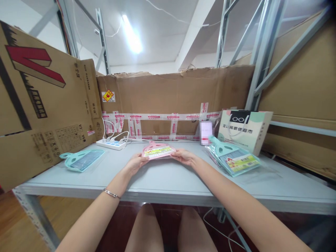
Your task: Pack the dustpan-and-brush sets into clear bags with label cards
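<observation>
A pink mini dustpan-and-brush set [158,150] in a clear bag, with a colourful label, lies flat on the grey table [168,178] at the middle. My left hand [137,162] grips its left edge, fingers curled round it. My right hand [186,156] holds the right edge the same way. A thin bracelet circles my left wrist.
A teal dustpan set [81,159] lies at the left. A stack of bagged teal sets [232,157] sits at the right before a paper shopping bag [245,130]. A white power strip [111,143] with plugs rests by the taped cardboard wall [173,101]. A phone [205,132] leans there.
</observation>
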Demonstrator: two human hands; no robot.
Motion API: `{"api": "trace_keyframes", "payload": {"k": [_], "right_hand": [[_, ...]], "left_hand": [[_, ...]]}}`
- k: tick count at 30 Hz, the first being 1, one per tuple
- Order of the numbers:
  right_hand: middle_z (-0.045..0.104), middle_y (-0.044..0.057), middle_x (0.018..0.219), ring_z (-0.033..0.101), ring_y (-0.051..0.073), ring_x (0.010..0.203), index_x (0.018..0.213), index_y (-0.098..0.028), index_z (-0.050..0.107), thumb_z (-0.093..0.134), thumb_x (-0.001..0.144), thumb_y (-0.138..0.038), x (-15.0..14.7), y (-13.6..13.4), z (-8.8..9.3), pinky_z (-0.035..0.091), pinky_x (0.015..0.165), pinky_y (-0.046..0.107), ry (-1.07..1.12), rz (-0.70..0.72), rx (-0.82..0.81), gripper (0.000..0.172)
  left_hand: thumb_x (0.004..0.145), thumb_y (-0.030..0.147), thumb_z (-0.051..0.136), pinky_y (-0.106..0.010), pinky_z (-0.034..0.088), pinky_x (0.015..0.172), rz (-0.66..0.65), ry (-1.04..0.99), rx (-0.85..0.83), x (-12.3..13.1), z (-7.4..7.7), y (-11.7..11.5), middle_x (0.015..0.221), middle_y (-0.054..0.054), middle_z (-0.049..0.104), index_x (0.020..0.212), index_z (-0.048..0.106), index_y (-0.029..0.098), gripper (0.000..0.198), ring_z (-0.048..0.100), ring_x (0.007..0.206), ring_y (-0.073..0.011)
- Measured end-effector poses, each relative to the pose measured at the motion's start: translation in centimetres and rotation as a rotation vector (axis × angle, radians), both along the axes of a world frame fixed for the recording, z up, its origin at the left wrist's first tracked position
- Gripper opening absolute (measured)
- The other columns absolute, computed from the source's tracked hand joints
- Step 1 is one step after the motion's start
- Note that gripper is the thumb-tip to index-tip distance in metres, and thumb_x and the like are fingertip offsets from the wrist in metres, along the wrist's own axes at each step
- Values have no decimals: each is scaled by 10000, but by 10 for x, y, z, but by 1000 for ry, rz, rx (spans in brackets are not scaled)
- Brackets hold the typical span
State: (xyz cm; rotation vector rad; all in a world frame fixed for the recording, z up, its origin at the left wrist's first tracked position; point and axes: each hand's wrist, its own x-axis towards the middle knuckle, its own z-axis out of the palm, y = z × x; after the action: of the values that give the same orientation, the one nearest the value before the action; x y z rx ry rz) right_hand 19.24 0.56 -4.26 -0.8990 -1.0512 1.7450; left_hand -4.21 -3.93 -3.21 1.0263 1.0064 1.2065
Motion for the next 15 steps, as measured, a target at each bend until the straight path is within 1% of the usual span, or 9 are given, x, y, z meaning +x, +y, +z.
{"api": "trace_keyframes", "payload": {"k": [2, 4, 6, 8, 9, 10, 12, 14, 15], "right_hand": [[680, 83, 746, 655, 92, 659, 770, -40, 626, 559, 699, 78, -7, 1, -2, 561, 664, 127, 22, -100, -18, 153], [677, 75, 707, 656, 95, 638, 758, -47, 617, 546, 730, 58, -14, 1, -3, 568, 636, 129, 55, -192, -17, 130], [671, 64, 664, 651, 95, 601, 769, -55, 608, 538, 764, 19, -19, 0, -1, 572, 597, 135, 66, -252, -10, 102], [663, 50, 625, 641, 94, 556, 808, -61, 601, 540, 783, -18, -20, -2, 0, 571, 553, 141, 57, -282, -14, 78], [659, 43, 610, 636, 93, 539, 834, -65, 599, 543, 786, -28, -20, -1, 0, 568, 535, 143, 54, -291, -21, 82], [656, 37, 599, 633, 94, 530, 862, -71, 596, 545, 785, -31, -19, -1, 0, 566, 524, 143, 54, -298, -29, 100], [647, 28, 581, 634, 101, 529, 905, -83, 591, 550, 776, -25, -17, 2, -1, 565, 515, 148, 57, -310, -47, 147], [641, 27, 575, 638, 109, 542, 920, -91, 591, 558, 762, -15, -14, 5, -3, 568, 529, 159, 60, -317, -56, 178], [639, 29, 576, 639, 111, 547, 915, -92, 593, 561, 758, -12, -12, 7, -4, 570, 541, 164, 61, -318, -56, 180]], "left_hand": [[634, 51, 693, -174, 531, 687, 71, 53, 2, -1, -2, 3, 831, -100, 702, 778, 656, 84, 152, 653, 751, -132], [660, 173, 716, -194, 533, 626, 130, 125, 4, -1, -3, 5, 740, -100, 699, 757, 650, 87, 145, 652, 669, -135], [684, 320, 704, -211, 520, 558, 167, 204, 7, -2, -3, 7, 655, -105, 682, 732, 636, 87, 248, 637, 582, -137], [699, 432, 665, -224, 505, 531, 176, 275, 13, -1, -2, 7, 630, -115, 672, 732, 622, 84, 352, 629, 551, -143], [702, 459, 651, -228, 504, 545, 174, 305, 27, 0, -2, 7, 664, -127, 676, 758, 620, 80, 385, 637, 579, -151], [699, 469, 650, -236, 509, 574, 171, 324, 46, 1, -1, 6, 739, -142, 684, 821, 619, 75, 413, 649, 639, -165], [666, 447, 687, -269, 519, 672, 151, 329, 95, 3, -2, 2, 989, -172, 655, 1055, 565, 92, 540, 649, 827, -202], [584, 363, 768, -306, 499, 797, 69, 303, 187, 6, -3, -2, 1244, -171, 523, 1267, 415, 169, 794, 585, 1022, -230], [521, 304, 809, -319, 479, 846, 19, 295, 243, 6, -3, -5, 1329, -161, 444, 1311, 360, 211, 913, 533, 1103, -244]]}}
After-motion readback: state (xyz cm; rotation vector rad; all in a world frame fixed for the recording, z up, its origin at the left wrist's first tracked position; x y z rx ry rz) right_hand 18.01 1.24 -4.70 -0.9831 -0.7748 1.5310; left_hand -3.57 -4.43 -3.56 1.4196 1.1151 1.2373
